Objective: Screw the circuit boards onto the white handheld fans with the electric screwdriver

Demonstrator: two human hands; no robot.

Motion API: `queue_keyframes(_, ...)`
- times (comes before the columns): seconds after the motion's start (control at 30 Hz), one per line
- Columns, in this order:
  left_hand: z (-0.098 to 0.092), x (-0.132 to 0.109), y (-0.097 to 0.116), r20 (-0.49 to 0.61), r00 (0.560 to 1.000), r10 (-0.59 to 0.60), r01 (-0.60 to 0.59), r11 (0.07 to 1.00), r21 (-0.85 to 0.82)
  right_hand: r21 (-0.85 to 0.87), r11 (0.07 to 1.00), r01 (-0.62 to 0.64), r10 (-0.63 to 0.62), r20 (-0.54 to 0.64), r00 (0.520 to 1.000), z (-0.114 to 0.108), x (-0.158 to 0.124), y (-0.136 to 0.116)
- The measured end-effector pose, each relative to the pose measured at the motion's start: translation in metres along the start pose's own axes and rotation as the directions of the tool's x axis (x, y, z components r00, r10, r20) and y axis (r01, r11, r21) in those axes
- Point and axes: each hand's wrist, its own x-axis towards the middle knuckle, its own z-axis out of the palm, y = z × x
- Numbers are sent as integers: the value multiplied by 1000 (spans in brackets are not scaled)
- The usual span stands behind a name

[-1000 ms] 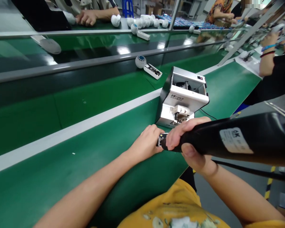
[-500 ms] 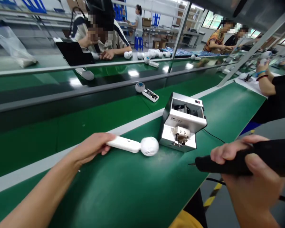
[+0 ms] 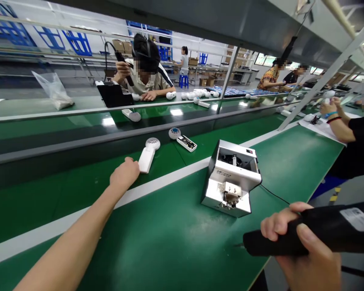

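My left hand (image 3: 125, 174) reaches over the green conveyor belt, its fingers closed at the handle edge of a white handheld fan (image 3: 147, 158) with a round grille head. Part of the grip is hidden behind the hand. To the fan's right, a second handheld fan (image 3: 187, 142) lies with its handle open and circuit board showing. My right hand (image 3: 303, 238) is wrapped round a black electric screwdriver (image 3: 273, 243), its bit pointing left above the green worktop. Between my hands stands a silver screw feeder machine (image 3: 232, 178).
A grey-white rail (image 3: 166, 173) separates worktop from belt. Across the line, a person (image 3: 147, 68) holds a black screwdriver near a dark tray (image 3: 115, 95). Several white fans and a bag (image 3: 56, 91) lie on that side. Another person's arm (image 3: 339, 125) is at right.
My left hand has carried the white handheld fan from above the worktop up and left, over the belt. My right hand still grips the screwdriver. The camera view has tilted upward.
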Motion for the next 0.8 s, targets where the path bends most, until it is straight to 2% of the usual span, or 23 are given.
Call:
queue_keyframes(0.07, -1, -8, 7, -81, 991, 109, -98, 987, 126, -15, 1000, -5, 5, 15, 1000, -5, -3, 6)
queue_keyframes(0.1, 4, -12, 13, -81, 981, 175, -158, 970, 185, -33, 999, -12, 13, 15, 1000, -6, -5, 9)
queue_keyframes(0.17, 26, -19, 28, -25, 956, 292, -275, 924, 264, -89, 996, -25, 24, -9, 1000, -7, -11, 17)
queue_keyframes(0.23, 58, -19, 48, 25, 940, 340, -335, 907, 255, -170, 985, -42, 36, -35, 999, -5, -16, 26)
queue_keyframes(0.3, 92, -13, 70, 8, 941, 338, -331, 916, 226, -257, 965, -50, 46, -23, 999, -3, -19, 33)
queue_keyframes(0.37, 121, -3, 93, -47, 959, 279, -265, 943, 203, -319, 947, -44, 50, 11, 999, -3, -20, 38)
queue_keyframes(0.47, 146, 12, 117, -137, 976, 166, -141, 975, 173, -348, 937, -17, 34, 41, 999, -5, -19, 44)
queue_keyframes(0.53, 149, 17, 124, -172, 977, 127, -99, 982, 161, -327, 945, -2, 18, 45, 999, -6, -19, 47)
queue_keyframes(0.63, 136, 23, 122, -162, 981, 102, -81, 988, 134, -249, 968, 17, -1, 63, 998, -7, -21, 53)
queue_keyframes(0.8, 88, 42, 99, 60, 994, 95, -92, 994, -57, -118, 985, 124, -103, 175, 979, -9, -21, 69)
